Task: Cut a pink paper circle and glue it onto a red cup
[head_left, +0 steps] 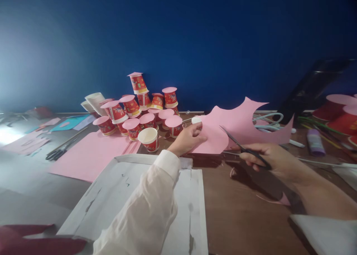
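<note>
Left of both grips lie pink sheets [83,154], then red paper cups [132,132], some stacked, just beside the left hand [188,138], which is clamped on the pink paper's [214,130] left edge. Right of that pinch the scissors [237,142] reach across the paper, the right hand [262,155] closed around their handles; a purple tube [316,142] is farther right

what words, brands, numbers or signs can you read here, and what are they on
None can be read.
Red cups: small printing, too small and blurred to read.
Purple tube: label area too blurred to read.
Pink paper: no print shows.
</note>
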Motion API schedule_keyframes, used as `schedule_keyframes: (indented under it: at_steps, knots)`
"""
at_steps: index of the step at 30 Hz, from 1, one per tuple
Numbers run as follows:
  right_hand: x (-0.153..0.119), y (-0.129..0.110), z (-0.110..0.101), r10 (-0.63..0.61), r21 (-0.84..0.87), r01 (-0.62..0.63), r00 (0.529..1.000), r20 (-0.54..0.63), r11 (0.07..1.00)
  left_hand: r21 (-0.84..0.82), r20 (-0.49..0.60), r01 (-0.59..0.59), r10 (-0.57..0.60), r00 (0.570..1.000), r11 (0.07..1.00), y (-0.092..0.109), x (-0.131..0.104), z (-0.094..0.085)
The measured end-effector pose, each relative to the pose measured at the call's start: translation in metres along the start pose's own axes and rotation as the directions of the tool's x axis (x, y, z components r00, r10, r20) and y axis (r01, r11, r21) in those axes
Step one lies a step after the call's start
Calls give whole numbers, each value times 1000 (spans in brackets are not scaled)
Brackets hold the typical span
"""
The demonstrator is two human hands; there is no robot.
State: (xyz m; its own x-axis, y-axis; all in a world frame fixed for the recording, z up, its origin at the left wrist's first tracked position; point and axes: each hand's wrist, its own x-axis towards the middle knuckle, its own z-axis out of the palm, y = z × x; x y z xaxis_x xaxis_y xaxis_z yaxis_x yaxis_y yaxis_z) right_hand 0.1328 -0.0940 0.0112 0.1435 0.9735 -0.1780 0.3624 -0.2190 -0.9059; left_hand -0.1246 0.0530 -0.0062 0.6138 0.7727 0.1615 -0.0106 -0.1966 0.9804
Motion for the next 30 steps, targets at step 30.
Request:
schedule_keyframes:
  at_steps: [30]
  knots:
    - [-2, -5, -1, 30, -36, -29, 999, 42, 999, -86, 31, 6, -3, 1000, 996, 8, -1, 5]
